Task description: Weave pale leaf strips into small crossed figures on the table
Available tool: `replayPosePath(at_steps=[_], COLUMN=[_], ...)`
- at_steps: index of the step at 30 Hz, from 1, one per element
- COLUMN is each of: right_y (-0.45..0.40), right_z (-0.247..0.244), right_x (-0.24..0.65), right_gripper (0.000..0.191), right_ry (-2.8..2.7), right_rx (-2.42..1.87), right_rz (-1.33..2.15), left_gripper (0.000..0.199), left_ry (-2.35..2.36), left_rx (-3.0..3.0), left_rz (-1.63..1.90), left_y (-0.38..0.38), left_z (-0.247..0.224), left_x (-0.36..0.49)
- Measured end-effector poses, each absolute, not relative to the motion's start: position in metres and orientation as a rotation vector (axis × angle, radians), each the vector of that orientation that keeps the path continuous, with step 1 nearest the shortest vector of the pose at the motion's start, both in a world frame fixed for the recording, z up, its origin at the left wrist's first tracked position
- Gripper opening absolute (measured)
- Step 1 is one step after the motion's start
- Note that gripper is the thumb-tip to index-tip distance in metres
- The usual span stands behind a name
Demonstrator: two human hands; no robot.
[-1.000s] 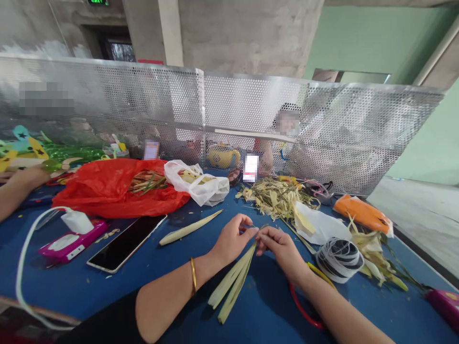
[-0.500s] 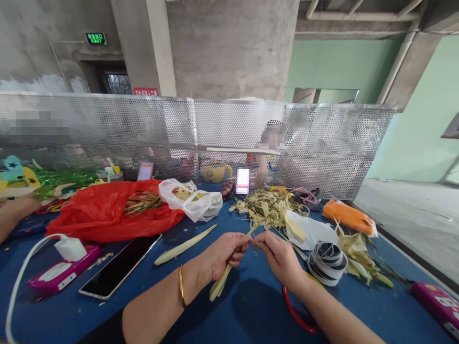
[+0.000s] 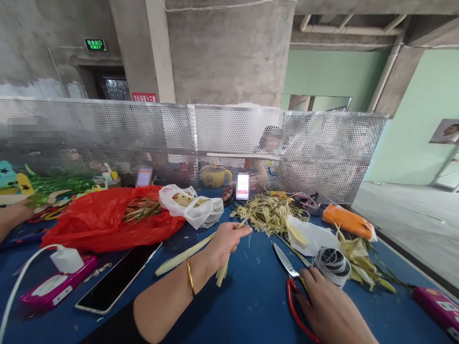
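Observation:
My left hand (image 3: 225,243), a gold bangle at its wrist, is closed around a narrow bundle of pale dried corn husk (image 3: 223,273). Husk ends stick out above and below the fist, and a thin white thread hangs from the pinched end. Red-handled scissors (image 3: 286,259) lie on the blue table to the right, blades pointing away from me. The fingers of my right hand (image 3: 321,301) grip their handle, partly hiding it. Just beyond that hand is a roll of grey-white cord (image 3: 332,265). A single long husk piece (image 3: 181,255) lies left of my left hand.
A pile of shredded husk (image 3: 270,212) sits ahead, near a phone (image 3: 243,186) against the perforated metal screen (image 3: 229,129). At left are a red plastic bag (image 3: 89,220), a black phone (image 3: 120,277) and a purple power strip (image 3: 59,286). Another person's hand (image 3: 16,215) shows far left.
My right hand has left the husk bundle and moved right and toward me onto the scissors. My left hand keeps the bundle, slightly higher. The view has tilted slightly upward.

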State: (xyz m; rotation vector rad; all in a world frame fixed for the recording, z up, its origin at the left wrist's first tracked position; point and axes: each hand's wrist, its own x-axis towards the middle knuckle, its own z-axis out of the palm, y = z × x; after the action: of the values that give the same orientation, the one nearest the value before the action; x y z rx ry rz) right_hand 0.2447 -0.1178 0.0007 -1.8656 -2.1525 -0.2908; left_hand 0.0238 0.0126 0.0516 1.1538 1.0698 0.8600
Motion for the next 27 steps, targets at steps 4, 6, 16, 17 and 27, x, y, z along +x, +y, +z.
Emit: replayPosePath(at_steps=[4,6,16,17,27], right_y=[-0.122,-0.118,-0.1,-0.096,-0.036], right_z=[-0.007,-0.002,0.018,0.025,0.056], right_x=[0.249,0.243,0.241,0.234,0.172], right_gripper=[0.028,0.042,0.061,0.063,0.04], right_ry=[-2.195,-2.193,-1.399,-1.276,-0.729], right_rx=[-2.178,-2.27,-1.666,-1.511,-0.631], right_rz=[-0.177,-0.123,0.934,1.087,1.668], left_gripper=[0.027,0.025,0.014,0.014,0.02], left_ry=[1.102,1.107,1.204,1.21,1.342], left_rx=[1.182,1.215,1.432,1.451,1.584], left_rz=[0.941,0.972,1.195,1.209,1.285], left_y=[0.031,0.039,0.07,0.073,0.103], left_z=[0.048,0.048,0.068,0.069,0.058], left_x=[0.028,0.032,0.049,0.05,0.032])
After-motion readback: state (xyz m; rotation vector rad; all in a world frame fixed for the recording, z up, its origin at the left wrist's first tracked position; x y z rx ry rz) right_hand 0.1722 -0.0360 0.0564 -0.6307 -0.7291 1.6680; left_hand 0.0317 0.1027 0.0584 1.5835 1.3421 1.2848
